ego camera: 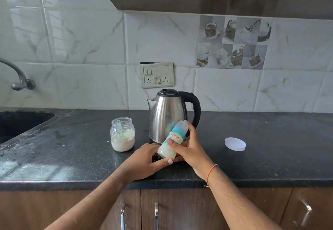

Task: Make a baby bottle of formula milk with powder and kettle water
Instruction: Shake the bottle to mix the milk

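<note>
i hold the capped baby bottle (172, 140) tilted, milky liquid inside, before the steel kettle (168, 115). the open jar of powder (122, 134), scoop inside, stands left; its lid (235, 144) lies right.

one legible marking: the brand name "luvlap", printed in orange letters on the side of the baby bottle (173, 138). the lettering sits just above the thumb of the right hand (189, 150), below the blue collar, and runs tilted with the bottle. smaller orange and blue prints on the bottle nearer the left hand (144, 161) are too blurred to read. no other text is legible.
</note>
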The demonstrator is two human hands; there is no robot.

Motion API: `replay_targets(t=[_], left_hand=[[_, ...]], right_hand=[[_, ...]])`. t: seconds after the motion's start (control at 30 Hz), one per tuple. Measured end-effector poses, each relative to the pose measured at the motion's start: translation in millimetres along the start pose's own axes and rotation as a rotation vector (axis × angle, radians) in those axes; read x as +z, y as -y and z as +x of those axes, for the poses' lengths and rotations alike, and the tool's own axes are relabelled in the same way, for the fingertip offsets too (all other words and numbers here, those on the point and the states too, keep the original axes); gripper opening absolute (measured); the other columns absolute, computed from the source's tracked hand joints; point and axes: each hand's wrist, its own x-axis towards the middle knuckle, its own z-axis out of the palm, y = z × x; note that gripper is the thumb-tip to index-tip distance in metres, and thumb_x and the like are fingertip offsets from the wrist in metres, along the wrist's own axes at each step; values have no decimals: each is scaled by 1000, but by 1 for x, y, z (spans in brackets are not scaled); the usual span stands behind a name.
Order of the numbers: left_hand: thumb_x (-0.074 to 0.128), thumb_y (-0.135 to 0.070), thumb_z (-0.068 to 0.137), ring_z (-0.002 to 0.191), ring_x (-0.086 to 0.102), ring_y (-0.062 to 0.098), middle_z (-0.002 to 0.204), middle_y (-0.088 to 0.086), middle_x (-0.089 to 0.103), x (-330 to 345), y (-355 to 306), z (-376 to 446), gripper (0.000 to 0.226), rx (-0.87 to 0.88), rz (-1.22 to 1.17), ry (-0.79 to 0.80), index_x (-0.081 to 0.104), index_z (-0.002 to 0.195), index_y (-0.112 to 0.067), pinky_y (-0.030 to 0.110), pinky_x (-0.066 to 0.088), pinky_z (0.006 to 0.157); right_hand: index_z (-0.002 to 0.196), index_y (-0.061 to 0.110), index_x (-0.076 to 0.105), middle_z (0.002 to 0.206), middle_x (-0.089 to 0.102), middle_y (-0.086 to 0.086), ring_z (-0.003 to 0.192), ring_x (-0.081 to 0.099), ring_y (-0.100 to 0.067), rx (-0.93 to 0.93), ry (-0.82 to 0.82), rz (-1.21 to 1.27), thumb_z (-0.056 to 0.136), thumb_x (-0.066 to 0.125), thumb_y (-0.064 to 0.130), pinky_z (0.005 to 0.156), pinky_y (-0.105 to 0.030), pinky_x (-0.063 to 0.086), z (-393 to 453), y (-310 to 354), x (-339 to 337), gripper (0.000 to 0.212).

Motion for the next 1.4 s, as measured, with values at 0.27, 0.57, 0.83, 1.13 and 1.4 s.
replay_targets(t=[0.27,0.57,0.83,1.13,1.4], left_hand=[[66,-83,87,103,67,0,100,-23,72,-1,-4,-4,53,-16,-40,-126,73,117,-40,31,58,92],[55,-96,81,109,64,-1,105,-24,72,-4,-10,-11,71,-31,-61,-137,72,122,-41,31,56,96],[59,-89,86,112,63,-2,109,-22,71,-7,-14,-14,68,-44,-85,-127,66,134,-41,29,55,99],[56,-93,85,113,64,-3,110,-23,71,-8,-15,-14,72,-50,-84,-119,65,136,-43,29,55,100],[62,-83,90,114,62,-2,111,-23,71,-8,-16,-15,64,-61,-59,-111,65,138,-40,29,55,101]], right_hand=[[144,41,39,136,61,-8,107,77,-36,-108,-570,681,95,81,20,69,-51,67,-2,11,-21,68],[148,43,33,138,57,-7,116,73,-38,-150,-659,765,95,82,14,72,-54,68,-7,16,-25,78],[146,34,36,142,58,-12,108,77,-36,-133,-663,817,94,83,19,69,-51,67,-4,15,-29,72],[147,39,32,138,57,-9,112,76,-40,-146,-702,767,95,82,17,70,-55,67,-3,14,-30,75],[151,35,30,144,55,-13,110,76,-37,-159,-723,838,95,82,17,68,-52,67,0,10,-29,79]])
